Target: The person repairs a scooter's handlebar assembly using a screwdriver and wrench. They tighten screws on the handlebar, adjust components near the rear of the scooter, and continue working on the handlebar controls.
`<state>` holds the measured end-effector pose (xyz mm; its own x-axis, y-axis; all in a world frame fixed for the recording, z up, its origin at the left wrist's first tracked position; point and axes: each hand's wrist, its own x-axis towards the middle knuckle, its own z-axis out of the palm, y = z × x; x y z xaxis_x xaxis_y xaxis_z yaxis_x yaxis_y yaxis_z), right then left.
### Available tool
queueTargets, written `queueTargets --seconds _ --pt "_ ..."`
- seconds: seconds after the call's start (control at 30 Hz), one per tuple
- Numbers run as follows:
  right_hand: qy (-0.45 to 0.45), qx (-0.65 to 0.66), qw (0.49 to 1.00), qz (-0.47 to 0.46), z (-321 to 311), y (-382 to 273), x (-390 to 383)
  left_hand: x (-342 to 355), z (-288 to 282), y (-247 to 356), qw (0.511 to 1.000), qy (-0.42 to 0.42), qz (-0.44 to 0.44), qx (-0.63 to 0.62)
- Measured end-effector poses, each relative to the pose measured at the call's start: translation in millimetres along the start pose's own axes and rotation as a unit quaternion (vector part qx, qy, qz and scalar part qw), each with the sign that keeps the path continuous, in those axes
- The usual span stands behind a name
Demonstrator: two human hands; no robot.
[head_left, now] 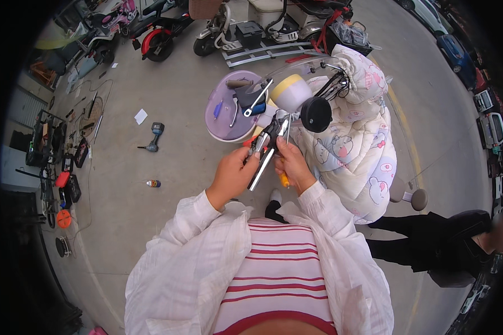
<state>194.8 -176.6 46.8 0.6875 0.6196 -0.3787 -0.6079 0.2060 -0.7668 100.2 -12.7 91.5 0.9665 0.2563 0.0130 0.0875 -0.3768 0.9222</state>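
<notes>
My left hand (236,172) is closed around a shiny metal and black handlebar lever assembly (269,134). A bare chrome tube (261,170) slants down from it between my hands. In my closed right hand (294,166) is a screwdriver (285,180) with a yellow-orange handle, its shaft pointing up along the assembly; where its tip rests I cannot make out. Just beyond, a round black mirror (316,114) and a cream and yellow rounded part (291,93) sit close to the work. A purple basin (213,106) behind my left hand holds a wrench (258,97) and other tools.
A padded quilt (346,151) with cartoon prints covers the vehicle at right. On the floor at left lie a cordless drill (155,137), a small can (153,183) and white paper (141,116). Scooters (159,42) line the far side. A person in black (430,243) stands at right.
</notes>
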Motion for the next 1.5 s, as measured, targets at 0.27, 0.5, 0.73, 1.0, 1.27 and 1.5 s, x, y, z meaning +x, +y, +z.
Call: queueTargets --seconds 0.27,0.5,0.73,1.0,1.27,1.5 --pt "0.096 -0.156 0.983 0.007 27.9 1.0 8.6 2.5 9.2 -102.9 0.981 -0.062 -0.124 -0.137" --pt "0.007 0.077 0.996 0.035 19.4 27.1 2.4 -16.1 -9.3 -31.8 0.998 0.002 0.044 0.040" --pt "0.123 -0.235 0.964 -0.004 51.0 31.5 -29.2 -51.2 -6.5 -90.7 0.976 -0.140 -0.097 -0.139" --pt "0.127 -0.307 0.943 0.001 61.6 45.6 -46.3 -74.4 -17.8 -105.8 0.969 -0.174 -0.079 -0.159" --pt "0.133 -0.294 0.945 0.049 77.9 56.1 -63.2 -93.3 -30.8 -111.0 0.957 -0.196 -0.099 -0.189" --pt "0.158 -0.284 0.945 0.042 82.6 71.1 -67.0 -102.7 -39.0 -118.2 0.949 -0.226 -0.102 -0.193"
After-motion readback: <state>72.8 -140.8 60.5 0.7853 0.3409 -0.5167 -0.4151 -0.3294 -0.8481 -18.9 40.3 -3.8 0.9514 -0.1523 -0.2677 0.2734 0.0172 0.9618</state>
